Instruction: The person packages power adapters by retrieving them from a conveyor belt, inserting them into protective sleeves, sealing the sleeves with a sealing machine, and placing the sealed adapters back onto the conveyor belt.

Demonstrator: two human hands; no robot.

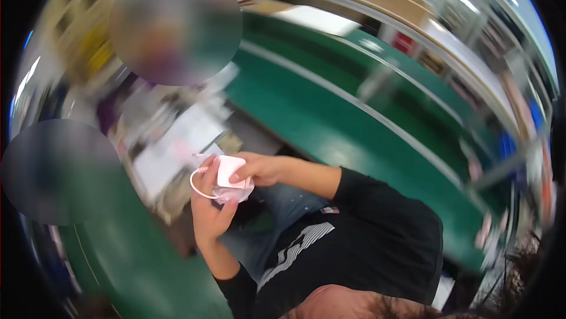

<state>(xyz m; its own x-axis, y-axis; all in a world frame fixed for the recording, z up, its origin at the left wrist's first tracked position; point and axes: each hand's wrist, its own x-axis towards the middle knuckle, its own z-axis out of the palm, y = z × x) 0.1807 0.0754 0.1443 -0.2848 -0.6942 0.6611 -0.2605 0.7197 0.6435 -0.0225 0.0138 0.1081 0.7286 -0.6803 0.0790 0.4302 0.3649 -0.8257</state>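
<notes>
A white box-shaped power adapter [231,170] is held between my two hands in front of my body. Its white cable [193,184] loops out beside my left hand and ends in a small plug tip. My right hand [259,168] grips the adapter, thumb pressed on its top face. My left hand [211,210] is closed around the near side, its fingers by the cable and thumb against a crumpled, clear pinkish plastic bag [243,193]. The bag sits against the adapter's underside; how far it wraps around is hidden by the fingers.
White sheets [171,151] and blurred stacked items lie on a surface just beyond my hands. A long green workbench [283,98] with a pale rail runs along my right. Shelving with a cardboard box [392,2] stands behind it. Green floor [141,248] shows on my left.
</notes>
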